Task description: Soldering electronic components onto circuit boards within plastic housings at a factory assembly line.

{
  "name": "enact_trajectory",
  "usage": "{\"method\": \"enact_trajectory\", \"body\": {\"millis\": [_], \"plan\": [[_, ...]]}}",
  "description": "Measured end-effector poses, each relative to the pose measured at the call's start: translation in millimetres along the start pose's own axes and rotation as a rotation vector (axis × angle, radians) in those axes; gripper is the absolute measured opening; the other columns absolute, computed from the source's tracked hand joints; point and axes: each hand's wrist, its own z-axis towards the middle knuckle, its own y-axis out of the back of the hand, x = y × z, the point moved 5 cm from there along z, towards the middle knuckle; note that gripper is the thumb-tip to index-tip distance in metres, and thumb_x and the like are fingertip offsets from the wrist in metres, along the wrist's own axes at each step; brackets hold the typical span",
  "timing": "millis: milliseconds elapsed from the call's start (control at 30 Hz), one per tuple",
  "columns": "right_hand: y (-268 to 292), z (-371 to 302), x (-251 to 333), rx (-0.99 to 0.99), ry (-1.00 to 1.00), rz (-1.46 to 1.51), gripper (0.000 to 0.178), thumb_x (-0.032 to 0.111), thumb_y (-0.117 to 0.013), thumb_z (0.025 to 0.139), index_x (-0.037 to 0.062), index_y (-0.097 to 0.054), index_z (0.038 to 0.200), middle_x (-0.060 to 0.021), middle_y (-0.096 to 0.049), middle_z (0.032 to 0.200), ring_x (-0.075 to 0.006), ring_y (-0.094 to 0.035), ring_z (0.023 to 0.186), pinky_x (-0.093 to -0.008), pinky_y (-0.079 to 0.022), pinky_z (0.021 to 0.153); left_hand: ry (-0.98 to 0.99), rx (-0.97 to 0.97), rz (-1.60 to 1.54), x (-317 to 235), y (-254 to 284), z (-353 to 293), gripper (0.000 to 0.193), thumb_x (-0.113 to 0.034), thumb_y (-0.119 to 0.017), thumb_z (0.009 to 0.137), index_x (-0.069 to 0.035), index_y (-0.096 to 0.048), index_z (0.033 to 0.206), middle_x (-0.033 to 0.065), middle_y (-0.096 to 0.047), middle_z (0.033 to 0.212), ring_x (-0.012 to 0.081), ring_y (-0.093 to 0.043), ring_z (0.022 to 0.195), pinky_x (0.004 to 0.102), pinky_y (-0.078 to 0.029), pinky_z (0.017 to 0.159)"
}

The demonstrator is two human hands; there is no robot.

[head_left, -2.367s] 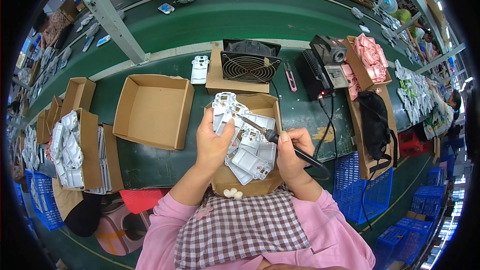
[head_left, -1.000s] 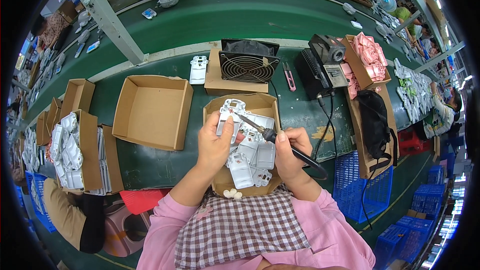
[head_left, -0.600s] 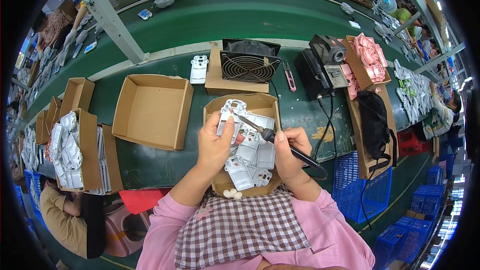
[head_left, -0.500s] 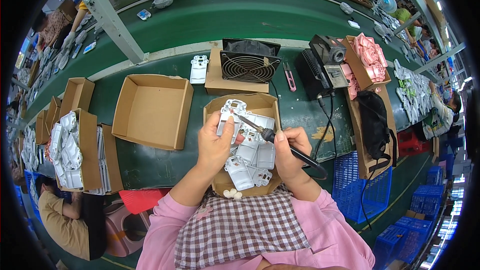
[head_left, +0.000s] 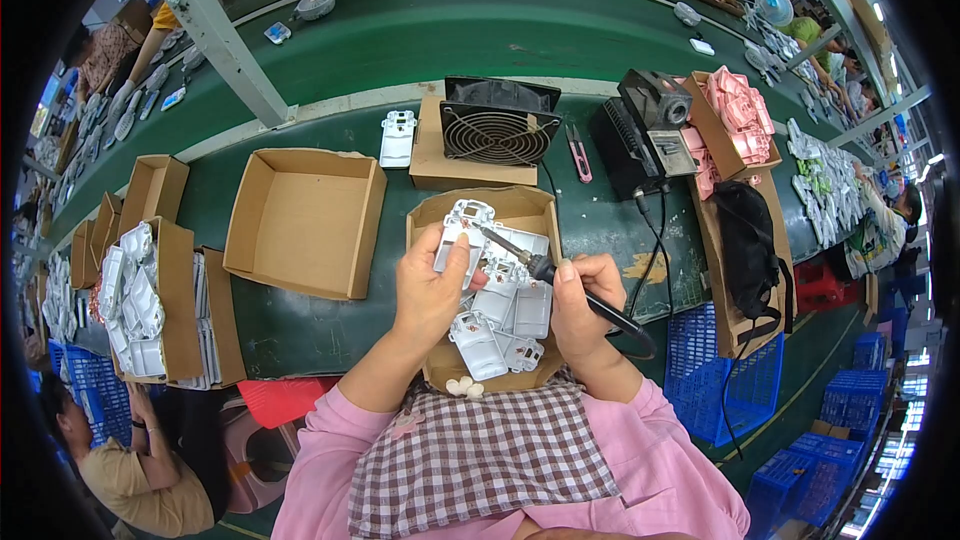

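Between thumb and fingers, my left hand (head_left: 432,278) grips a white plastic housing (head_left: 467,214) with small metal parts at its upper end. A soldering iron (head_left: 545,270) is held in my right hand (head_left: 588,308), its tip pointing up and left at the housing; whether it touches is too small to tell. Under both hands stands a low cardboard box (head_left: 425,208), in which several more white housings (head_left: 480,348) lie heaped. The iron's black cord loops down past my right wrist.
Behind the box, a black fan (head_left: 500,132) sits on cardboard. To its right are pink-handled tweezers (head_left: 579,155) and a black soldering station (head_left: 625,145). An open cardboard box (head_left: 305,225) stands left, near a carton of white housings (head_left: 133,300). A green conveyor (head_left: 400,35) runs behind.
The iron's tip has shifted slightly to the right, along with my right hand. My left hand stays put. Items on the conveyor have moved left, and a seated person at left has shifted.
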Motion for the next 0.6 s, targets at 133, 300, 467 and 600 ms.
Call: {"method": "enact_trajectory", "body": {"millis": [133,300,467,600], "plan": [[-2.2,1.4,-1.3,0.005,-0.014,-0.006,0.012,0.005,-0.06,0.088,0.0016,-0.049,0.084,-0.0004,-0.053,0.068,-0.0029,-0.044,0.058,-0.0196,-0.037,0.052,0.012,0.004,-0.004,0.9,1.1,0.6,0.015,-0.012,-0.049,0.096,0.0,-0.056,0.101,0.0071,-0.064,0.083,0.0096,-0.062,0.061,0.0217,-0.052,0.053],[-1.5,0.8,-1.8,0.008,-0.02,-0.008,0.012,0.006,-0.06,0.088,0.0016,-0.049,0.083,-0.0005,-0.053,0.069,-0.0028,-0.044,0.058,-0.0196,-0.037,0.052,0.032,0.016,0.014,1.9,-0.5,0.0,0.015,-0.012,-0.05,0.095,0.0,-0.057,0.101,0.0063,-0.065,0.081,0.0091,-0.062,0.06,0.021,-0.052,0.052],[-1.5,1.0,-3.5,0.009,-0.014,-0.022,0.013,0.007,-0.061,0.087,0.0016,-0.05,0.083,-0.0003,-0.054,0.07,-0.0028,-0.044,0.058,-0.0198,-0.038,0.052,0.035,0.007,0.005,0.6,-0.4,-0.6,0.018,-0.01,-0.052,0.094,0.002,-0.059,0.106,0.0044,-0.064,0.079,0.0081,-0.061,0.062,0.0217,-0.051,0.052],[-2.4,1.5,-2.8,0.011,-0.016,-0.029,0.013,0.006,-0.061,0.087,0.0015,-0.05,0.083,-0.0005,-0.054,0.07,-0.0028,-0.045,0.059,-0.0197,-0.038,0.052,0.031,0.008,0.004,-1.7,-1.0,-1.1,0.018,-0.009,-0.052,0.093,0.001,-0.059,0.106,0.004,-0.064,0.078,0.0077,-0.061,0.061,0.0217,-0.05,0.052]]}}
